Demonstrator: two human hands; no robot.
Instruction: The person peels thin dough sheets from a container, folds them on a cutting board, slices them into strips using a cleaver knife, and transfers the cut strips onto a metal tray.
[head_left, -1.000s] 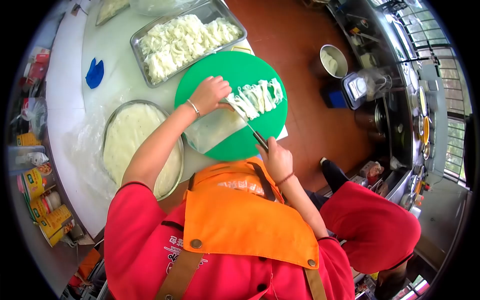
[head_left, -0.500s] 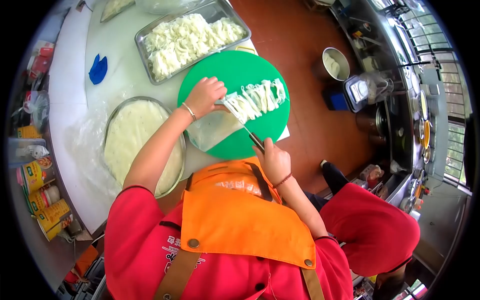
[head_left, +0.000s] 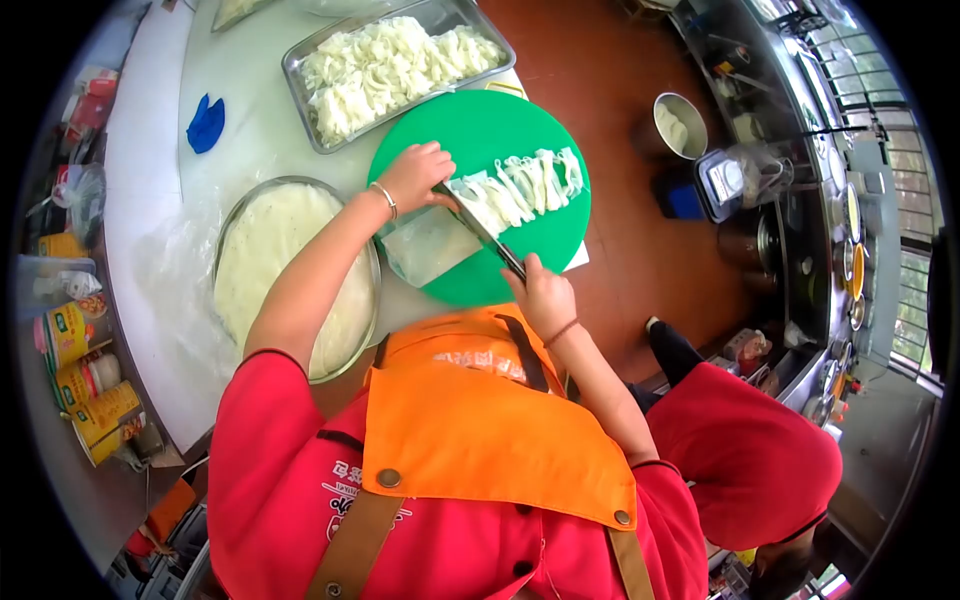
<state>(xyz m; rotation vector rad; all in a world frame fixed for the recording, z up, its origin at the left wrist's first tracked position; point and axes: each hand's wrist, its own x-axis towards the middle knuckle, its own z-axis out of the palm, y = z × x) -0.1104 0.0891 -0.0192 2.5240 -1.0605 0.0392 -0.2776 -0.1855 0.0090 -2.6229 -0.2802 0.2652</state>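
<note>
My right hand [head_left: 546,302] grips the dark handle of a kitchen knife [head_left: 487,236]. Its blade slants across a folded, translucent white noodle sheet [head_left: 432,248] on the round green cutting board [head_left: 480,125]. At the blade's far end is my left hand [head_left: 412,180], fingers curled and thumb by the sheet's edge; what lies between them is hidden. Beyond the blade, cut white noodle strips [head_left: 540,183] lie in a loose row on the board.
A metal tray [head_left: 303,101] heaped with strips stands behind the board. On the left, a round pan [head_left: 374,318] holds a pale sheet, with clear plastic film [head_left: 180,290] beside it. A blue crumpled item [head_left: 206,125] lies on the table. The board's right side borders the red-brown floor [head_left: 620,240].
The knife blade has come up into fuller view, its far end now by my left fingers. My right hand has risen slightly. The whole view has shifted a little.
</note>
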